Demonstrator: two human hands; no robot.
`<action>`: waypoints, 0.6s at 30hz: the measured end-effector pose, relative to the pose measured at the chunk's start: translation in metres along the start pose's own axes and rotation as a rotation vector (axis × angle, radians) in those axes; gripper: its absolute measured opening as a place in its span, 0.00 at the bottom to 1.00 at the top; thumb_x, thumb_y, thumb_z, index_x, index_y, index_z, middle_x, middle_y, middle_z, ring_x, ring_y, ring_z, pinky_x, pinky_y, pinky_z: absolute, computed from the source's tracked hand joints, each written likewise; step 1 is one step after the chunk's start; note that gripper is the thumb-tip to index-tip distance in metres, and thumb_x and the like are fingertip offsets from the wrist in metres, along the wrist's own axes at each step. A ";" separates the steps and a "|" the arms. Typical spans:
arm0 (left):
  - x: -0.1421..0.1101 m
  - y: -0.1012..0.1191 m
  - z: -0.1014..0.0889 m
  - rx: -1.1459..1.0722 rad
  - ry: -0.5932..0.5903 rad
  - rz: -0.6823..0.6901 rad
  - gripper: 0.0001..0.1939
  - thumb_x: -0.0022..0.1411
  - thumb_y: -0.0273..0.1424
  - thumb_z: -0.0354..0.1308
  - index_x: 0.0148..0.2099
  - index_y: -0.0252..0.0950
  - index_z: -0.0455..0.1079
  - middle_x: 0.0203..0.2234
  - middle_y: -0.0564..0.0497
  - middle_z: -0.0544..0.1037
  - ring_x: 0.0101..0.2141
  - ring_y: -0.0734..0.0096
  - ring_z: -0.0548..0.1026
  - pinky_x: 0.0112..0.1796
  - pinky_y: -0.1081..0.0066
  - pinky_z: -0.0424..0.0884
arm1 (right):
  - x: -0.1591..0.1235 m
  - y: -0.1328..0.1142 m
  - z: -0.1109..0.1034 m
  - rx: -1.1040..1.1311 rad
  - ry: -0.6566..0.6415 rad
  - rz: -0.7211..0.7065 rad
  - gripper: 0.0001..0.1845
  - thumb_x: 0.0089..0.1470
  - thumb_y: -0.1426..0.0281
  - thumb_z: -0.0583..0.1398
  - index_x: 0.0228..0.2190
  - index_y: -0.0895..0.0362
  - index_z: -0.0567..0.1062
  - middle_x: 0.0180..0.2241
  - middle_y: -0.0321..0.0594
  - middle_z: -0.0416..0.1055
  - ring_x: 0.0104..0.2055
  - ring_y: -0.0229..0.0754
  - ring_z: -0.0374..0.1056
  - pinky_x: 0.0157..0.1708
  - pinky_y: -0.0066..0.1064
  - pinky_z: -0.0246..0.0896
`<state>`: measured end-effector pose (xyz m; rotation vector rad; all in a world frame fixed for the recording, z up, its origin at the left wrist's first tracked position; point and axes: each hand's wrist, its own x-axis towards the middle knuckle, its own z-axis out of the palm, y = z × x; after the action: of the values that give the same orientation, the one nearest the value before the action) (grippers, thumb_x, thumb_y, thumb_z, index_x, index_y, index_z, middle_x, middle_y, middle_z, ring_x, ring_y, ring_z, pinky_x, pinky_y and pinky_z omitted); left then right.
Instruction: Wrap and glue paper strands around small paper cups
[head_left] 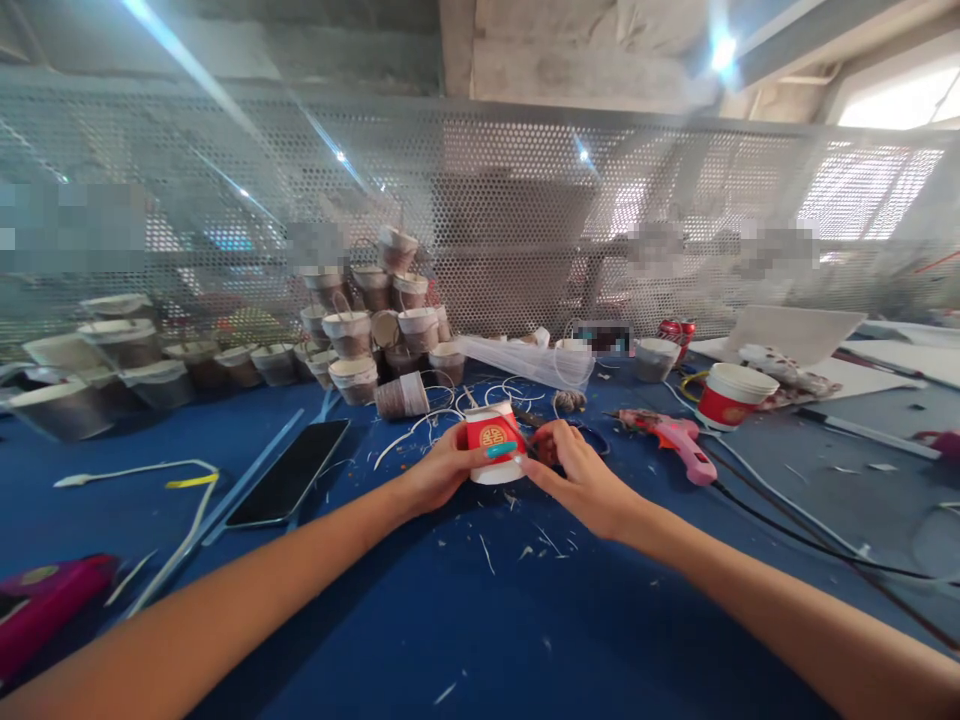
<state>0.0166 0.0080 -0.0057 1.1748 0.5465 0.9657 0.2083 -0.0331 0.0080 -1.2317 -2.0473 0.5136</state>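
A red-and-white paper cup (493,436) with a gold round emblem is tilted above the blue table. My left hand (447,466) is closed round its left side, the thumb with a turquoise nail across the front. My right hand (574,475) is closed at the cup's right side, its thumb at the lower edge. Its curled fingers are on what look like dark scissors (531,418) with a reddish handle, partly hidden by the hand. Behind the cup lie loose white cords (409,432). White scraps (551,542) are scattered in front.
Stacked brown-and-white pots (349,335) stand at the back left. A black phone (289,475) lies left, a magenta tool (56,605) nearer. To the right are a pink glue gun (686,445) with its cable and another red-and-white cup (735,397). A perforated metal screen (510,220) spans the back.
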 end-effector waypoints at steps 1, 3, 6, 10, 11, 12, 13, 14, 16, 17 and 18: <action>0.000 -0.001 0.000 0.007 -0.008 0.004 0.24 0.41 0.29 0.67 0.42 0.29 0.69 0.33 0.45 0.77 0.33 0.67 0.75 0.37 0.68 0.68 | 0.002 0.004 0.000 0.046 -0.040 0.025 0.18 0.52 0.53 0.51 0.32 0.57 0.62 0.28 0.39 0.64 0.31 0.39 0.59 0.29 0.32 0.57; 0.001 -0.002 -0.002 0.017 -0.019 0.010 0.24 0.40 0.29 0.67 0.42 0.29 0.69 0.33 0.45 0.77 0.32 0.67 0.75 0.37 0.69 0.68 | 0.005 0.011 -0.001 0.142 -0.145 0.041 0.19 0.52 0.53 0.52 0.27 0.57 0.63 0.22 0.34 0.61 0.24 0.34 0.55 0.22 0.28 0.51; 0.001 -0.002 -0.004 0.019 -0.031 0.012 0.25 0.41 0.29 0.67 0.43 0.29 0.68 0.34 0.45 0.77 0.33 0.66 0.75 0.37 0.69 0.68 | 0.008 0.014 -0.006 0.314 -0.249 0.015 0.22 0.54 0.53 0.49 0.21 0.57 0.64 0.16 0.31 0.55 0.19 0.31 0.50 0.19 0.26 0.45; 0.001 -0.001 -0.003 0.030 -0.050 -0.018 0.29 0.39 0.30 0.68 0.45 0.29 0.66 0.35 0.43 0.77 0.35 0.63 0.75 0.38 0.67 0.68 | 0.009 0.007 -0.009 0.512 -0.165 0.043 0.24 0.52 0.50 0.50 0.19 0.57 0.64 0.14 0.30 0.56 0.16 0.29 0.49 0.17 0.24 0.44; 0.000 -0.001 -0.002 0.041 -0.050 -0.030 0.29 0.39 0.30 0.68 0.46 0.29 0.66 0.35 0.43 0.77 0.35 0.63 0.75 0.38 0.66 0.68 | 0.009 0.005 -0.009 0.545 -0.127 0.054 0.24 0.51 0.50 0.50 0.19 0.57 0.64 0.14 0.30 0.56 0.16 0.29 0.49 0.16 0.24 0.43; -0.001 0.000 -0.002 0.053 -0.048 -0.043 0.30 0.39 0.29 0.68 0.46 0.29 0.66 0.36 0.43 0.77 0.35 0.63 0.75 0.39 0.66 0.67 | 0.010 0.004 -0.010 0.573 -0.099 0.067 0.24 0.51 0.49 0.50 0.19 0.57 0.64 0.13 0.29 0.56 0.15 0.29 0.49 0.16 0.24 0.43; -0.001 0.000 -0.001 0.065 -0.045 -0.054 0.30 0.38 0.29 0.68 0.46 0.30 0.66 0.36 0.43 0.77 0.35 0.63 0.75 0.39 0.65 0.67 | 0.010 0.004 -0.010 0.596 -0.079 0.086 0.24 0.51 0.49 0.50 0.19 0.57 0.63 0.12 0.29 0.55 0.14 0.29 0.48 0.15 0.24 0.42; -0.002 0.000 -0.001 0.076 -0.042 -0.064 0.30 0.38 0.28 0.69 0.46 0.30 0.66 0.36 0.44 0.77 0.35 0.63 0.75 0.39 0.65 0.67 | 0.011 0.004 -0.010 0.614 -0.063 0.105 0.25 0.51 0.49 0.50 0.18 0.57 0.63 0.12 0.28 0.54 0.14 0.29 0.48 0.15 0.24 0.42; -0.003 0.000 -0.002 0.089 -0.048 -0.079 0.30 0.38 0.28 0.69 0.47 0.30 0.65 0.36 0.44 0.76 0.35 0.63 0.74 0.39 0.65 0.67 | 0.013 0.006 -0.009 0.637 -0.047 0.135 0.25 0.52 0.50 0.49 0.18 0.57 0.63 0.11 0.27 0.53 0.13 0.29 0.47 0.15 0.24 0.42; -0.003 -0.001 -0.002 0.094 -0.056 -0.084 0.30 0.38 0.28 0.69 0.47 0.30 0.65 0.36 0.44 0.76 0.35 0.63 0.74 0.39 0.64 0.67 | 0.013 0.008 -0.009 0.644 -0.039 0.144 0.25 0.52 0.50 0.49 0.18 0.57 0.63 0.10 0.27 0.53 0.13 0.29 0.47 0.15 0.24 0.42; -0.003 -0.001 -0.003 0.098 -0.067 -0.089 0.31 0.38 0.29 0.69 0.46 0.30 0.65 0.36 0.43 0.76 0.35 0.63 0.74 0.39 0.64 0.67 | 0.014 0.010 -0.008 0.651 -0.031 0.150 0.25 0.52 0.50 0.50 0.18 0.57 0.63 0.10 0.27 0.53 0.13 0.29 0.47 0.15 0.24 0.42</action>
<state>0.0130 0.0065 -0.0078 1.2555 0.5930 0.8287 0.2158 -0.0156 0.0120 -0.9729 -1.6115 1.1640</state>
